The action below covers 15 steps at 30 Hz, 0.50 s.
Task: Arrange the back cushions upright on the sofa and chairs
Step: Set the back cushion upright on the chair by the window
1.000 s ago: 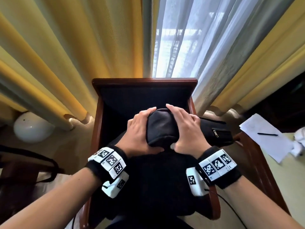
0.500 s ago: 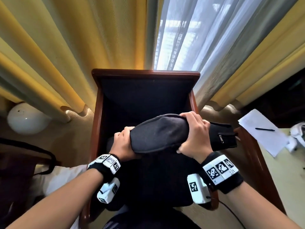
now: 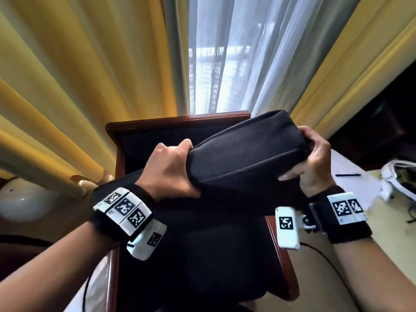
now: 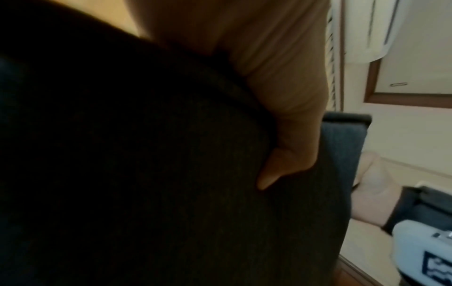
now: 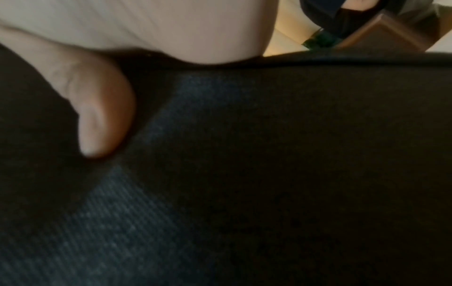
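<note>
A dark back cushion (image 3: 245, 158) hangs lifted above the seat of a wooden-framed chair (image 3: 177, 122), tilted with its right end higher. My left hand (image 3: 171, 172) grips its left end, thumb under the edge. My right hand (image 3: 315, 161) grips the right end, fingers curled over the top. In the left wrist view my thumb (image 4: 288, 147) presses into the dark fabric (image 4: 146, 174). In the right wrist view my thumb (image 5: 97, 108) does the same on the cushion (image 5: 269, 154). The chair's dark seat (image 3: 220, 255) lies below.
Yellow curtains (image 3: 78, 75) and a sheer white curtain (image 3: 236, 52) hang right behind the chair. A side table (image 3: 394, 233) at the right carries paper (image 3: 355, 183), a pen and a white device. A white round lamp (image 3: 20, 203) sits low at the left.
Both hands have raised the cushion off the seat and spread apart to its ends. It has turned from bunched and low to stretched wide, with the right end higher.
</note>
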Each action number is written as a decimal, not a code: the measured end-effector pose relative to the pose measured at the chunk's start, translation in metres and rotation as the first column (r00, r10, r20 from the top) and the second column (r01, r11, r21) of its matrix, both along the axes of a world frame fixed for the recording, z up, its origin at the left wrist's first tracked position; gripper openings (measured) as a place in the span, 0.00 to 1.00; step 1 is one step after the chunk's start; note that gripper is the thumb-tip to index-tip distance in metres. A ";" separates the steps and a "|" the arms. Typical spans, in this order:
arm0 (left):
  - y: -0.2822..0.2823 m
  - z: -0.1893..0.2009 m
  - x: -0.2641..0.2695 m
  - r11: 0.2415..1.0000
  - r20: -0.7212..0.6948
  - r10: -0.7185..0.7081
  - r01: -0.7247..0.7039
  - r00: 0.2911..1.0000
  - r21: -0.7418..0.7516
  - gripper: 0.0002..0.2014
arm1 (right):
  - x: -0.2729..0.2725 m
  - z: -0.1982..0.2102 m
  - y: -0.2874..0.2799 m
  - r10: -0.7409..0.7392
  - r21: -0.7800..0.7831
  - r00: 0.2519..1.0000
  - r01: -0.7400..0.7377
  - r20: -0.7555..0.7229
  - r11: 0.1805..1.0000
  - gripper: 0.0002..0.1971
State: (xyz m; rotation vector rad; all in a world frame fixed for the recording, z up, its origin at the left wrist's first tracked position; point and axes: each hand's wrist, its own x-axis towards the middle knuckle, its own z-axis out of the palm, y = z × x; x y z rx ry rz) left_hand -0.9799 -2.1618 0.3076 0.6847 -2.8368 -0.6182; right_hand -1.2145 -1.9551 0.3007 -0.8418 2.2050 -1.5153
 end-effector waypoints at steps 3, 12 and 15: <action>-0.001 0.010 -0.003 0.995 0.062 0.014 -0.008 0.998 -0.096 0.36 | 0.006 -0.014 -0.003 -0.032 -0.100 0.995 0.041 0.091 0.994 0.45; -0.004 -0.155 0.019 0.986 0.283 0.062 -0.103 0.957 0.130 0.37 | 0.018 -0.190 0.013 -0.130 0.165 0.788 0.037 0.602 0.986 0.44; -0.009 -0.180 0.039 0.939 0.295 0.226 -0.289 0.928 0.189 0.36 | 0.006 -0.252 0.026 -0.230 0.306 0.815 0.068 0.532 0.950 0.50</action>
